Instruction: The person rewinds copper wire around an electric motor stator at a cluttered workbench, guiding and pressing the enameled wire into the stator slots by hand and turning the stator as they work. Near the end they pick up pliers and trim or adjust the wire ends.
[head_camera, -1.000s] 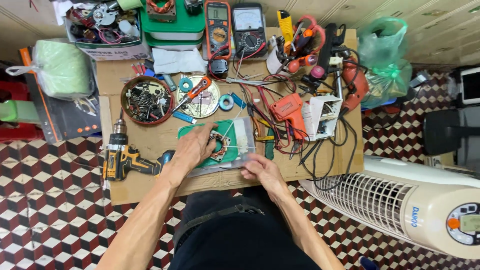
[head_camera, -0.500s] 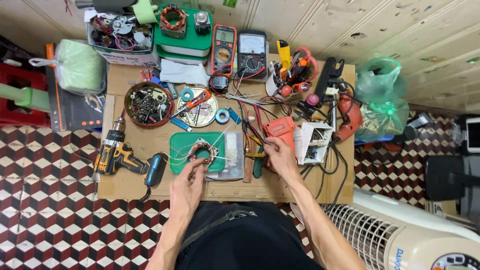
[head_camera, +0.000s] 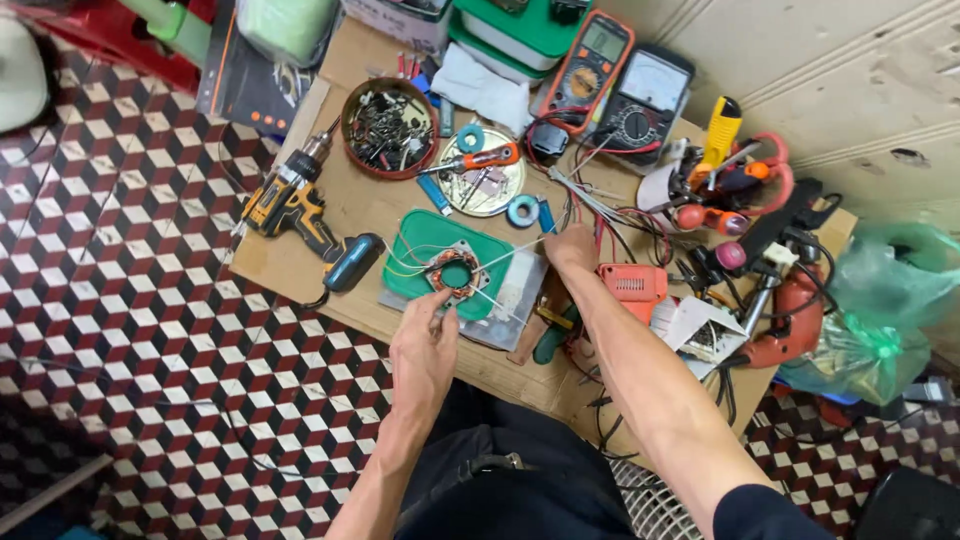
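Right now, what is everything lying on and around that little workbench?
Workbench: one, brown, centre.
Motor stator: one, copper-wound, on the tray.
Tray: one, green, bench middle.
Cordless drill: one, yellow and black, bench left.
Bowl of small parts: one, red-brown, bench rear.
Screwdriver: one, orange handle, on a round tin lid.
Tape rolls: two, blue, near the lid.
Meters: two, orange and black, bench rear.
Power tool: one, red, bench right.
Plastic bag: one, green, far right.
Left hand: fingertips at the stator.
Right hand: among the wires beside the red tool.
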